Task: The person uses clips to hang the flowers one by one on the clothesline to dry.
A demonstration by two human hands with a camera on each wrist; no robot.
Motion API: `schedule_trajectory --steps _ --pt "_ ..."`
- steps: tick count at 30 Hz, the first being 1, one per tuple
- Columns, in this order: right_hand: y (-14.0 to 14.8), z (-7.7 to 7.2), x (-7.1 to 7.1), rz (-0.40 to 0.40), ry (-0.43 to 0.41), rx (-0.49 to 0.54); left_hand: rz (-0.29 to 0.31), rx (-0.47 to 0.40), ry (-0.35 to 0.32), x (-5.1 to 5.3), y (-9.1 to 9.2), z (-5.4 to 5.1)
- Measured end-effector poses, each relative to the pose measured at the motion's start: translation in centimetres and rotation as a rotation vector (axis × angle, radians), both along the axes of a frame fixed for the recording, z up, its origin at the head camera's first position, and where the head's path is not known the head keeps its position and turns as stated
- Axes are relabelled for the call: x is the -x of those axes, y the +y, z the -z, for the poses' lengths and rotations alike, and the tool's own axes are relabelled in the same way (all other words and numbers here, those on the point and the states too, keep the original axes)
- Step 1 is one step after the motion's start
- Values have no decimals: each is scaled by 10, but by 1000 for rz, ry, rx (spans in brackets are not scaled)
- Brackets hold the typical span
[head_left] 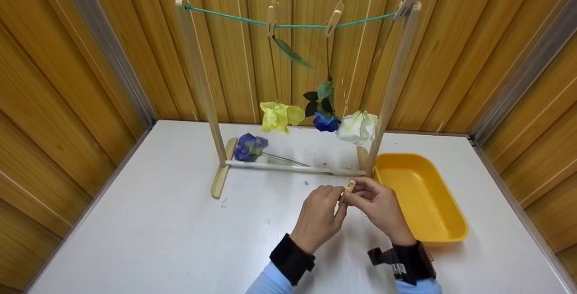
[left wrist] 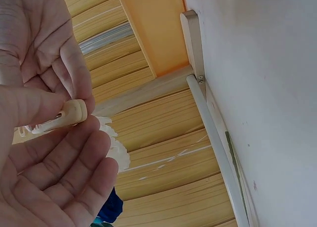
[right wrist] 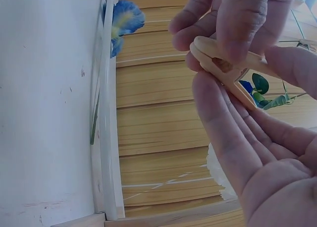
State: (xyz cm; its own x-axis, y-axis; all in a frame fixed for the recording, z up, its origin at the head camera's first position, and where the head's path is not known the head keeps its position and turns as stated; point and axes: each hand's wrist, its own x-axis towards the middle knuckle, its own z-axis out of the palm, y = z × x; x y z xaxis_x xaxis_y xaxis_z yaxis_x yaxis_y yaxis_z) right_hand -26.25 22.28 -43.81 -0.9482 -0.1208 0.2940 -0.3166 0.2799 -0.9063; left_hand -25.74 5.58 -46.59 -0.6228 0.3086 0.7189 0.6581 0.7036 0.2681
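In front of the drying rack, both hands meet at a small beige clothespin (head_left: 349, 186). My left hand (head_left: 320, 215) pinches it between thumb and fingers. From the other side, my right hand (head_left: 381, 206) holds the same clothespin with thumb and fingertips. Close up in the right wrist view, the clothespin (right wrist: 223, 68) has the left thumb on its upper side and a right finger under it. A purple flower (head_left: 247, 146) lies behind the rack's low bar, its stem pointing right.
A green line (head_left: 302, 26) spans the wooden rack (head_left: 198, 73). Clothespins hang a yellow flower (head_left: 277, 117) and a blue flower (head_left: 325, 122) head down. A white flower (head_left: 358, 128) hangs by the right post, with a pinkish clothespin (head_left: 408, 1) above. A yellow tray (head_left: 423, 195) stands right.
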Motion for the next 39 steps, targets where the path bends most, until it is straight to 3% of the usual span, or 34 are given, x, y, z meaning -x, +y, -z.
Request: schedule_trajectory --steps 4,10,15,23,31,39 --pt "2 -2 0 -14 4 9 26 -12 1 1 2 0" --pt "3 -3 3 -15 77 -23 44 -21 11 4 1 0" --pt "2 -2 3 -36 103 -37 57 -18 -20 5 -4 1" --pt "5 -3 0 -37 140 -27 34 87 -5 11 -22 3" --pt "7 -5 -4 -13 113 -32 -7 204 25 24 -57 -5" --pt "11 -5 -3 -6 101 -70 -9 310 28 47 -83 -18"
